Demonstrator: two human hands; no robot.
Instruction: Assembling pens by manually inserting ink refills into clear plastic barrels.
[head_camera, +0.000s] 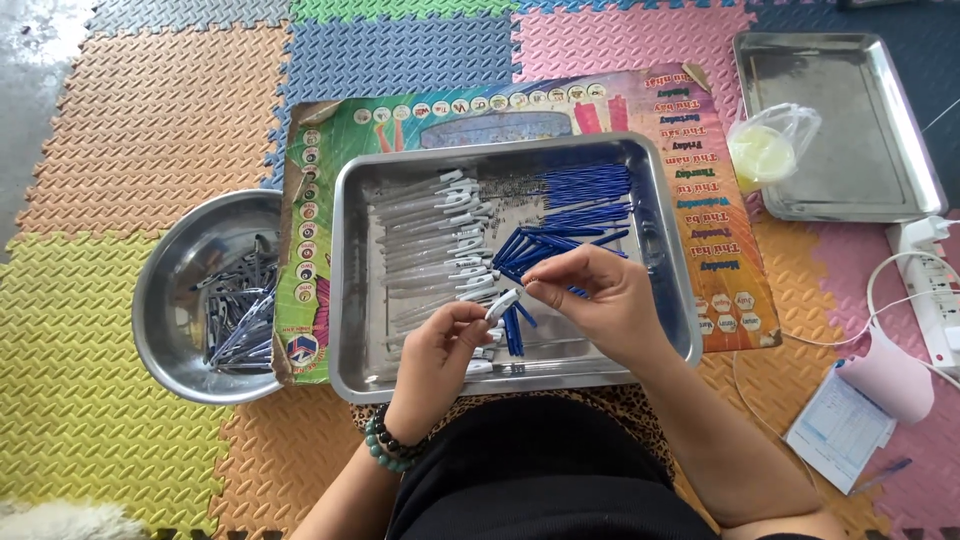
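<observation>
The left hand (440, 350) pinches a clear plastic pen barrel with white clip (503, 303) between its closed fingertips; its long axis tilts, the upper end pointing to the right hand (600, 300), whose fingers close on a thin blue refill (515, 268) just above, over the rectangular steel tray (345, 300)

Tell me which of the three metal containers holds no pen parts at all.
The rectangular tray at top right: it holds only a small clear plastic bag. The middle tray holds clear barrels and blue refills; the round bowl holds assembled pens.
</observation>
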